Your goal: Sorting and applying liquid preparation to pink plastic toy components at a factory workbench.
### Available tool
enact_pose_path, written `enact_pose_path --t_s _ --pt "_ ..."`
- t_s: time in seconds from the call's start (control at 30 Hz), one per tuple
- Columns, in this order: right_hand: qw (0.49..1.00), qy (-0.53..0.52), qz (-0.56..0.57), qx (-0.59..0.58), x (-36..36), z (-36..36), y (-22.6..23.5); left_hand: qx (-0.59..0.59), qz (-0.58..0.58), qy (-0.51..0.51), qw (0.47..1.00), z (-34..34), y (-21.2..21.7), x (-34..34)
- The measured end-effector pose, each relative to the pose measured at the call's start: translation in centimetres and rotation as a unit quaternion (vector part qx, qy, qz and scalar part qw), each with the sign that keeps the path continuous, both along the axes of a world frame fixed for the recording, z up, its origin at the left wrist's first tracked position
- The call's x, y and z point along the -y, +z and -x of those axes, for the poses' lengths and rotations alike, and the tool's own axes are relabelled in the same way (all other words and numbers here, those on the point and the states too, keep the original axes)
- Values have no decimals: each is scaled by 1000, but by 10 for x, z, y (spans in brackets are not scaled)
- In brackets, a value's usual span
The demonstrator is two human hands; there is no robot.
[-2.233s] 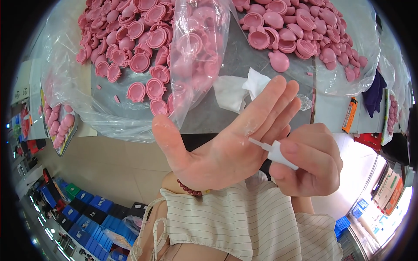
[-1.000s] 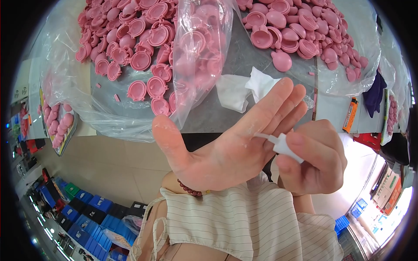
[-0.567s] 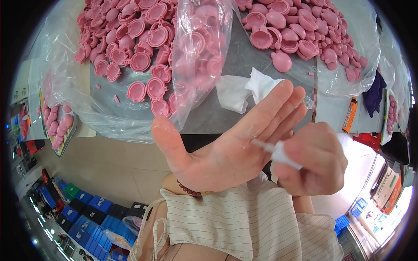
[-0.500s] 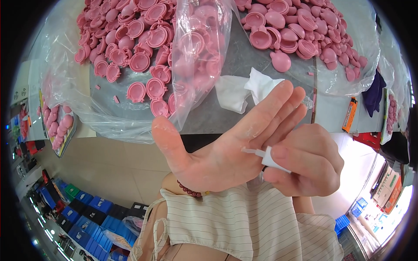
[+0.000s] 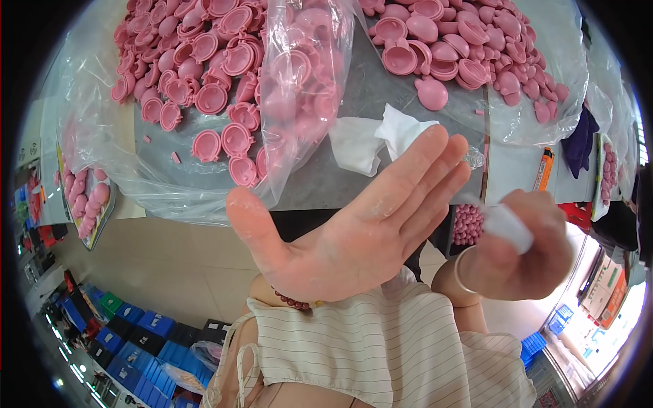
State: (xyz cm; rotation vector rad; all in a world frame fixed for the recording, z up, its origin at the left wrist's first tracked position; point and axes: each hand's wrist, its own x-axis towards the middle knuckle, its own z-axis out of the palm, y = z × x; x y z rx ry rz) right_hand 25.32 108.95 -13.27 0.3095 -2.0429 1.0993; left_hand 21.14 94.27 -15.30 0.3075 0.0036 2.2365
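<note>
Holding the left hand flat and wide open, palm up, fingers straight and close together, thumb spread far out to the left; gripping nothing; showing pale powdery smears on the palm and fingertips; wearing a dark red bead bracelet at the wrist.

Closing the right hand around a small white tube, fingers curled tight over it; pointing the thin nozzle end toward the left fingers; blurring there, so cannot tell whether the tip is touching the skin; wearing a thin ring on one finger.

Hovering both hands above the lap, just in front of the grey table; lying on the table beyond the fingertips, a crumpled white tissue; spreading over the table at left and right, heaps of pink rubber caps on clear plastic; standing between the heaps, a clear plastic bag filled with more caps; lying near the right edge, an orange pen-like thing; covering the lap, a striped cream cloth.
</note>
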Motion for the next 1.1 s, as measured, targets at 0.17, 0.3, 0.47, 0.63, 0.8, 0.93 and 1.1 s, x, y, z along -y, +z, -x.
enact_pose_path --t_s 0.17,0.3,0.47,0.63,0.8,0.93,1.1 --pt "984 -167 13 -53 -33 1 -9 -66 25 48 996 0 -10 9" --pt "984 -130 -100 73 -44 -3 -10 208 155 76 963 -9 39 -13" --pt "966 -137 -185 121 -36 0 -6 206 154 82 963 -9 41 -10" --pt "954 -110 -224 166 -35 4 -6 202 150 81 965 -5 26 -6" --pt "949 -92 -232 192 -33 5 -7 -32 10 65 997 1 -10 7" --pt "943 -127 -229 208 -28 4 -2 -22 19 70 997 2 -9 8" --pt "941 -127 -227 215 -29 6 -5 -15 20 67 997 1 -9 8"
